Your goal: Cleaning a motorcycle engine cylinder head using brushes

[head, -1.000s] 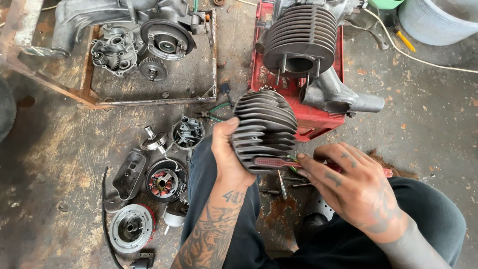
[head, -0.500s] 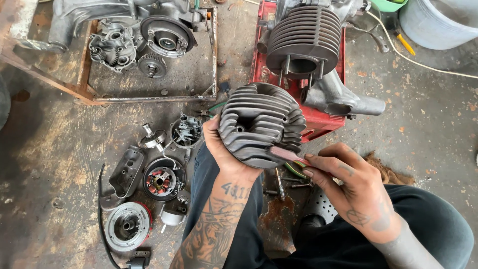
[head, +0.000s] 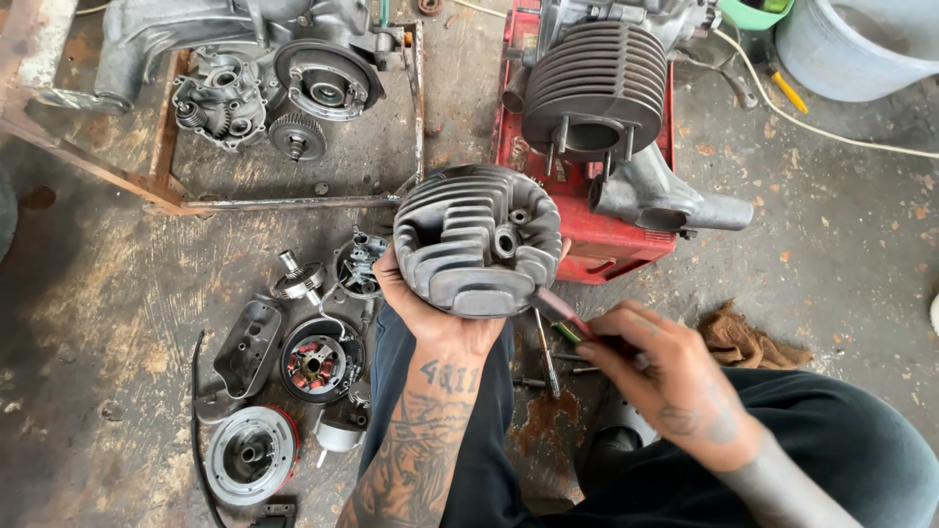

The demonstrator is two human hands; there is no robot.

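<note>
On the stained concrete floor (head: 117, 293), head view, single frame: person seated, dark trousers, both forearms in shot.

Left hand (head: 430, 308): fingers wrapped around the lower left edge of a round finned cylinder head (head: 477, 238), firm grasp, thumb side hidden behind the casting. Head is held up off the floor, above the person's lap, finned face toward the camera, central threaded hole visible. It sits just in front of the red stand (head: 597, 244).

Right hand (head: 655, 367): fingers closed on a thin tool with a reddish-brown blade (head: 558, 305). Blade tip touches the lower right rim of the cylinder head. Exact tool type cannot be told; handle mostly hidden in the palm.

Surroundings:
- Finned engine cylinder (head: 597, 93) with studs, mounted on the engine resting on the red stand, beyond the held head.
- Engine casing with gears (head: 264, 88) upper left, lying within a rusty metal frame (head: 293, 203).
- Stator plate with copper coils (head: 315, 360) on the floor left of the left forearm; grey oval cover (head: 249, 347) just beside it; round flywheel (head: 249, 455) below.
- Brown rag (head: 748, 337) on the floor to the right.
- Loose bolts (head: 546, 352) between the knees.
- Grey bucket (head: 861, 39) at top right.
</note>
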